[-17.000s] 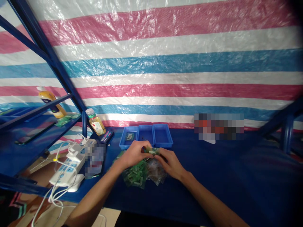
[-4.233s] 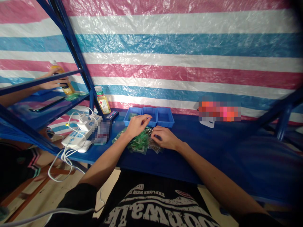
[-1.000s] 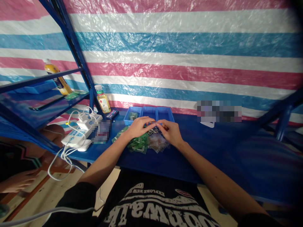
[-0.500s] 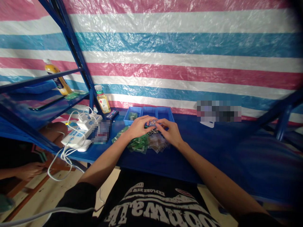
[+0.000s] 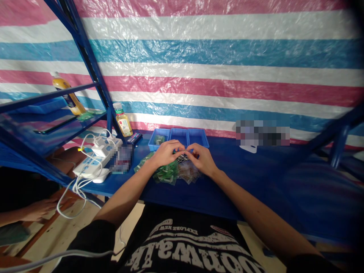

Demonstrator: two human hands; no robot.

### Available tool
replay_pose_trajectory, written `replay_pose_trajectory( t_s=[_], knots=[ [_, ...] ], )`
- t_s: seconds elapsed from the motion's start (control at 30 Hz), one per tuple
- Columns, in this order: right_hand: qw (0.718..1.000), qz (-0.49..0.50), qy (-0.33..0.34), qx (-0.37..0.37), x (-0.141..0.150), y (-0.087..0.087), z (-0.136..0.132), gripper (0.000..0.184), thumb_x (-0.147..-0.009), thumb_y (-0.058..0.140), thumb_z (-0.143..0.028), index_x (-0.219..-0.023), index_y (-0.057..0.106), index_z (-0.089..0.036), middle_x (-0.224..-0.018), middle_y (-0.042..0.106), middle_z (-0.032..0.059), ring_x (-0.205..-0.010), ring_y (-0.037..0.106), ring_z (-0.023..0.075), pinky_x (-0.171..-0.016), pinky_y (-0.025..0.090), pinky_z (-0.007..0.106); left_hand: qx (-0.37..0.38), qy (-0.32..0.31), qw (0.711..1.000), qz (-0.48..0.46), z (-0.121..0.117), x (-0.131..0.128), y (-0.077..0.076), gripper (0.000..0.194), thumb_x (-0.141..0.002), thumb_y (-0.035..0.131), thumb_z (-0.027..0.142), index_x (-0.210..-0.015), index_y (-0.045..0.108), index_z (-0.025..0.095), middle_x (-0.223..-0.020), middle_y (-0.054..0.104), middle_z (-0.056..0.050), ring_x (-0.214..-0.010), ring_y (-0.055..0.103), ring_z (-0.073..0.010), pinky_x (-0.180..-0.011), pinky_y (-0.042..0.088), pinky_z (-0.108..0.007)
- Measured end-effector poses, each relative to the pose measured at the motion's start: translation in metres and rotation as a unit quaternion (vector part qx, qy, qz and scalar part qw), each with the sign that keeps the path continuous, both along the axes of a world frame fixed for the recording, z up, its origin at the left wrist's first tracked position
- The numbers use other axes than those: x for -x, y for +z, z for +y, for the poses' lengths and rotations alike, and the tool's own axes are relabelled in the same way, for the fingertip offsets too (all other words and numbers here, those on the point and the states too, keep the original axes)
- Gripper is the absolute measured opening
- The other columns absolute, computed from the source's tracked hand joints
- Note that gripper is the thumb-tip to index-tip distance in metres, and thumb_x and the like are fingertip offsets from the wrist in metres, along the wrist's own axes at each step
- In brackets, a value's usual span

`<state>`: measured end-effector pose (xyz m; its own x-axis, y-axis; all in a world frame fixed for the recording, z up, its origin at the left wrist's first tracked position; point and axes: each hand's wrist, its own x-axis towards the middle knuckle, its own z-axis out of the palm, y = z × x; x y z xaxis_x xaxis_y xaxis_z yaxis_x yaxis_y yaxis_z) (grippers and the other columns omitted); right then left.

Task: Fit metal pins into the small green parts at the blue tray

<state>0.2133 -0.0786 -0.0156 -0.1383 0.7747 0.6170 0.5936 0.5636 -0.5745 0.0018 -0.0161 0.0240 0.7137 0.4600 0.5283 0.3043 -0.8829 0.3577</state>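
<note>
Behind everything hangs a striped sheet (image 5: 199,87); before it stands a blue table (image 5: 233,174), bearing a power strip (image 5: 85,167) and a bottle (image 5: 123,121) at the person's left. Near the sheet sit three trays side by side: the left tray (image 5: 152,147), the middle tray (image 5: 179,132) and the right tray (image 5: 202,145). On their near side, the left hand (image 5: 167,152) and right hand (image 5: 203,159) face each other, thumb and finger of each brought close, tips almost meeting; whether either has hold of anything, I cannot tell. Partly beneath the left hand lie green packets (image 5: 167,174), heaped on the table; next to them, by the right hand, clear packets (image 5: 188,173). Metal pieces (image 5: 182,157) lie under the fingertips, partly hidden. Progress, in my judgement: under way, well short of complete. Bagged goods (image 5: 159,140) rest inside the left tray, apparently dealt with; the packets and metal pieces outside the trays appear outstanding.
</note>
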Motion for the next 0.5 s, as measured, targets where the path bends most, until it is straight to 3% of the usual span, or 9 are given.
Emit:
replay_pose_trajectory(
  t_s=[0.13,0.3,0.4,0.5],
  knots=[
    [1.000,-0.018,0.001,-0.013,0.0008,0.0023,-0.0018,0.017,-0.100,0.059,-0.039,-0.096,0.067,-0.023,-0.084,0.066,0.0022,-0.062,0.056,0.0156,-0.062,0.044,0.031,-0.001,0.002,1.000,0.005,0.0005,0.0008,0.0005,0.024,-0.099,0.063,0.038,-0.090,0.070,0.018,-0.085,0.064,-0.004,-0.081,0.061,-0.0169,-0.075,0.046,-0.028],
    [1.000,0.009,0.005,0.000,0.0019,-0.0006,-0.0008,0.015,-0.100,0.059,-0.038,-0.101,0.063,-0.024,-0.087,0.067,0.0025,-0.063,0.058,0.0160,-0.062,0.046,0.030,-0.002,0.004,1.000,0.019,0.0000,-0.0007,-0.0013,0.021,-0.101,0.059,0.037,-0.096,0.068,0.019,-0.089,0.065,-0.004,-0.085,0.062,-0.0176,-0.077,0.047,-0.028],
    [0.996,0.091,0.005,0.013,0.0023,-0.0036,0.0015,0.026,-0.097,0.063,-0.041,-0.114,0.055,-0.024,-0.094,0.069,0.0027,-0.066,0.063,0.0168,-0.062,0.049,0.030,0.007,0.010,1.000,0.016,-0.0014,-0.0015,-0.0023,0.021,-0.104,0.054,0.035,-0.109,0.067,0.021,-0.099,0.069,-0.005,-0.094,0.065,-0.0194,-0.083,0.049,-0.029],
    [0.988,0.145,0.006,0.044,0.0015,-0.0028,0.0026,0.029,-0.094,0.066,-0.048,-0.109,0.056,-0.024,-0.094,0.070,0.0024,-0.062,0.063,0.0158,-0.056,0.048,0.028,0.032,0.019,0.999,-0.008,-0.0023,-0.0007,-0.0013,0.029,-0.106,0.047,0.032,-0.130,0.060,0.022,-0.105,0.071,-0.005,-0.097,0.067,-0.0201,-0.087,0.050,-0.030]
  ],
)
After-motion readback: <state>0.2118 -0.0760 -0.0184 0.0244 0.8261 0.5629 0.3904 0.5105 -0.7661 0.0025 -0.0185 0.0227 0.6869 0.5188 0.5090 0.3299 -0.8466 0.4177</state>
